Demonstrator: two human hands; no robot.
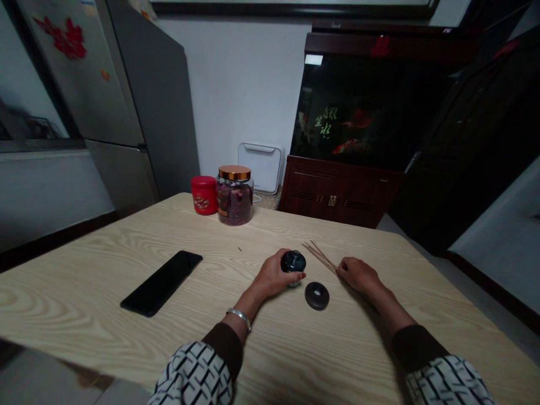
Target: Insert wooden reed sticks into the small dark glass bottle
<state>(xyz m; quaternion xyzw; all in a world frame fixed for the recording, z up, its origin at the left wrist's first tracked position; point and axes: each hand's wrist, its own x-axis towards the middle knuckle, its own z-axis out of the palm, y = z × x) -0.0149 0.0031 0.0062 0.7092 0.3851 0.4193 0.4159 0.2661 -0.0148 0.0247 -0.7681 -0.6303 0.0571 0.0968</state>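
My left hand (274, 275) is wrapped round a small glass bottle with a dark, glossy round top (294, 260), which stands on the table. Its lower part is mostly hidden by my fingers. In my right hand (356, 273), closed at their near ends, are several thin brown reed sticks (320, 256); they point away to the left, their far ends fanned slightly. Between my hands, just in front of the bottle, a dark round ring (316, 296) with a small hole lies flat on the wood.
A black phone (162, 283) lies on the table (270, 349) to the left. At its far edge stand a red canister (204, 196) and a clear jar (235, 199) with a copper lid. A tiny brown bit (239, 248) lies mid-table. Behind is a fish tank (358, 112).
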